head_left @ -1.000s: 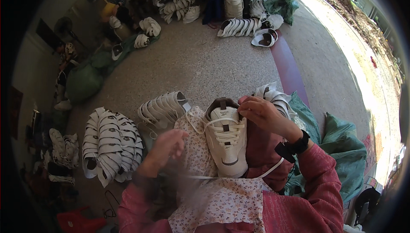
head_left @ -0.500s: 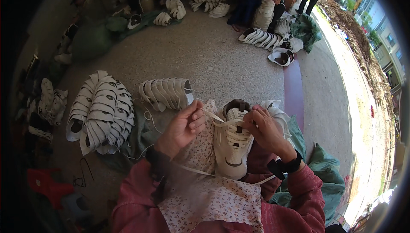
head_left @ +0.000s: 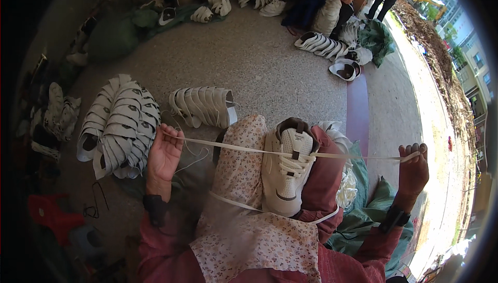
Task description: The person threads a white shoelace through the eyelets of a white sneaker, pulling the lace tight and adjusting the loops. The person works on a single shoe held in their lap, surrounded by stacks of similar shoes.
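Note:
A cream sneaker upper (head_left: 275, 174) rests on my lap between my thighs, its toe toward me and its collar facing away. Flat cream shoelace (head_left: 223, 146) crosses its front and is threaded through the lower eyelets. Far out to the left, my left hand (head_left: 165, 158) pinches one length of it, palm turned up. Well out to the right, my right hand (head_left: 415, 171) is closed around the other length. Both lengths stretch almost straight from the shoe. Beneath the shoe lies a floral apron (head_left: 241, 171) over my red clothing, with a pale cord across it.
Nested stacks of pale shoe uppers stand at left (head_left: 124, 124) and ahead (head_left: 199, 107). Beside my right thigh are a bundle of white laces (head_left: 347, 189) and a green sack (head_left: 378, 207). A red stool (head_left: 54, 215) is at lower left. Co-workers sit at the far side among more uppers.
My hands were close together at the shoe's collar with looped lace between them. They have swung wide apart, left and right, drawing the lace out straight across the shoe.

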